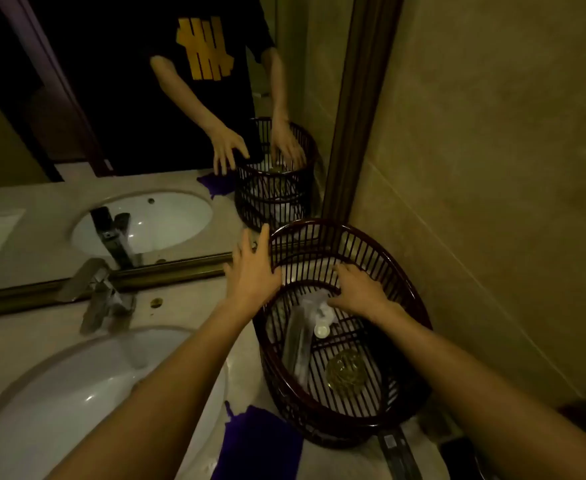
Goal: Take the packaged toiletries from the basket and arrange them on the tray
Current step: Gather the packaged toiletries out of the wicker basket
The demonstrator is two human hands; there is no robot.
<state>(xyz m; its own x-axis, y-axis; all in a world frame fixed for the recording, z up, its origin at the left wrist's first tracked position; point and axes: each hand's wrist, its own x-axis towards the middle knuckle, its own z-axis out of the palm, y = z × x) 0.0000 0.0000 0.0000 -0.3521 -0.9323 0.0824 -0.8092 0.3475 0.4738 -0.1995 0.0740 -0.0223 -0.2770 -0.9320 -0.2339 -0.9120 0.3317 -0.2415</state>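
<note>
Reaching into the dark red slatted wooden basket [347,327], the right hand [360,292] spreads open over the clear plastic-wrapped toiletries [305,327] on its floor while the left hand [250,271] lies splayed against the rim, so a careless pull could tip it.

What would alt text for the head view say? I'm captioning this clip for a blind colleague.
A person's right hand reaches into a dark slatted basket on a bathroom counter, over clear-wrapped toiletries, while the left hand rests on the basket's rim. A white sink, a faucet and a mirror lie to the left.
</note>
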